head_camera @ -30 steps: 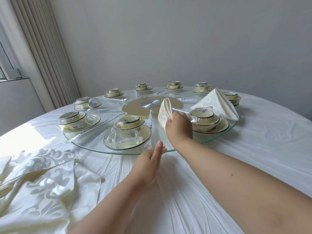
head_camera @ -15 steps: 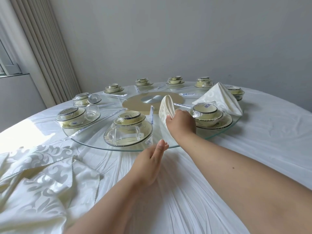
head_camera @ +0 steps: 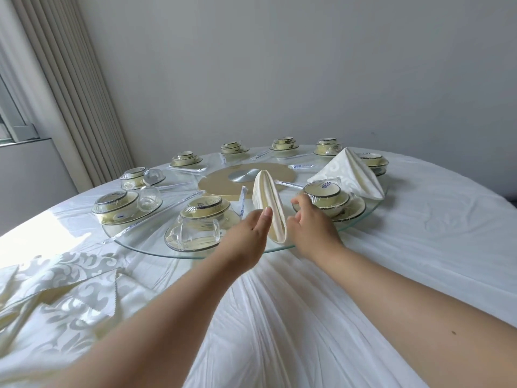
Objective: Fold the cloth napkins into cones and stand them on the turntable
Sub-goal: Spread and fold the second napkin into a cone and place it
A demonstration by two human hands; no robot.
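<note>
A round counter [head_camera: 419,247] draped in a wrinkled white cloth fills the lower view. On it rests a wide clear-glass turntable [head_camera: 145,245] with a gold disc [head_camera: 223,183] and a silver hub at its middle. Around the glass rim stand film-wrapped sets of cream bowls with dark edges on plates; the nearest wrapped bowl set [head_camera: 202,219] sits left of centre with an upturned clear glass cup in front of it, and another wrapped bowl set [head_camera: 327,200] sits to the right. At the lower left of the counter lies a heap of unfolded cream damask napkins [head_camera: 56,298] with a white scroll pattern. At the right far side of the turntable a finished cream patterned napkin cone [head_camera: 349,175] stands, leaning against the dishes behind it. Near the front edge of the glass, between the two closest bowl sets, a narrow cream folded napkin [head_camera: 268,205] stands upright, its rounded tip up and its base at the rim. The left hand [head_camera: 246,239] reaches in with straight fingers, the fingertip touching the napkin's left side. The right hand [head_camera: 310,228] is just beside the napkin's right edge, its grip loosely curled and apart, holding nothing.
</note>
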